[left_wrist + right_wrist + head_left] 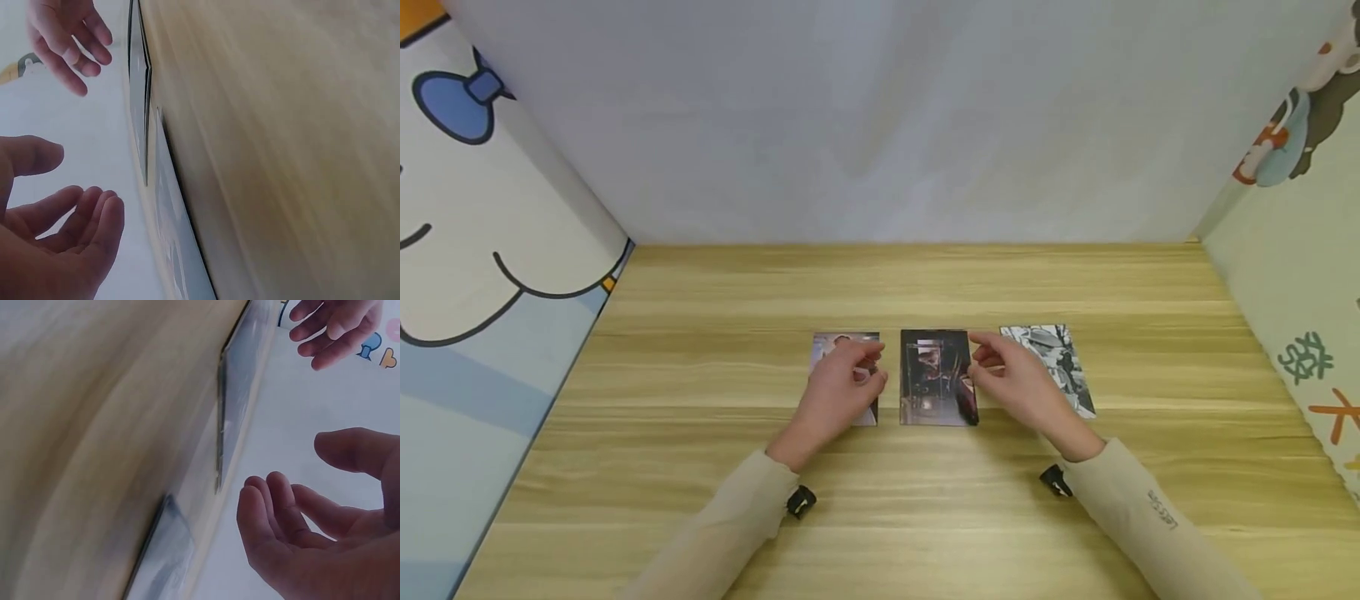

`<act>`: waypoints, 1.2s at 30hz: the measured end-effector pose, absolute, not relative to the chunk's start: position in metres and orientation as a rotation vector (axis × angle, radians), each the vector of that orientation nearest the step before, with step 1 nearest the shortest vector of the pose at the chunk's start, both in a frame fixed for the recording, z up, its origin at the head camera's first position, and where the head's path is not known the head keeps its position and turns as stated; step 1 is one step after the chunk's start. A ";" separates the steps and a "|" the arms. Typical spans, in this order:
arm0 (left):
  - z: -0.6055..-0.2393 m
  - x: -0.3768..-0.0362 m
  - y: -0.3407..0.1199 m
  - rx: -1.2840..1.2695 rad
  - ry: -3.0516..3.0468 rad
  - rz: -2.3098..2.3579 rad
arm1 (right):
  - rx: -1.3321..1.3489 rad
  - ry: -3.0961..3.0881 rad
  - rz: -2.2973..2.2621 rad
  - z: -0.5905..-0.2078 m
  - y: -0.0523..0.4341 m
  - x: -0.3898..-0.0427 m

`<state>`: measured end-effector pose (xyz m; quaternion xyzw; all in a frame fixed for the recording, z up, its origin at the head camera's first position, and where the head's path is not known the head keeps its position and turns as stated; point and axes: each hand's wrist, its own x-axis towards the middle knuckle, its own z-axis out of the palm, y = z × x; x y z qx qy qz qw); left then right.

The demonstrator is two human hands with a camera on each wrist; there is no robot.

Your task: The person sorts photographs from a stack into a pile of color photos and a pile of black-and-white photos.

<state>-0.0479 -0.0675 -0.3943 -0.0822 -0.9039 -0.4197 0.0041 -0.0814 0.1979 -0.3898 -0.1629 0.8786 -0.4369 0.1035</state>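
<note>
The left hand [838, 392] and right hand [1015, 379] are hovering either side of the middle card [936, 377], fingers loosely spread. Both are holding nothing. Two other cards [1060, 358] are lying beside it on the surface [925, 517].

Part of the left card [847, 358] is being covered by the left hand [838, 392], so its picture is not being seen whole. The lower left part of the right card [1060, 362] is being hidden by the right hand [1018, 379]. The right edge of the middle card [936, 377] is being crossed by fingertips. The pictures on all three cards are being shown too small to make out.

In both wrist views the wooden table [281, 156] is being smeared by blur, and the cards are being seen only edge-on. Both hands are being cut off by the picture edges there.
</note>
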 end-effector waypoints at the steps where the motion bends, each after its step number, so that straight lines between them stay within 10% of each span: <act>1: -0.394 -0.048 -0.065 -0.267 -2.863 -1.291 | -0.480 2.596 -1.273 -0.391 0.199 -0.082; 36: -0.399 -0.064 -0.042 -0.276 -3.157 -1.197 | -0.544 2.612 -0.897 -0.401 0.200 -0.098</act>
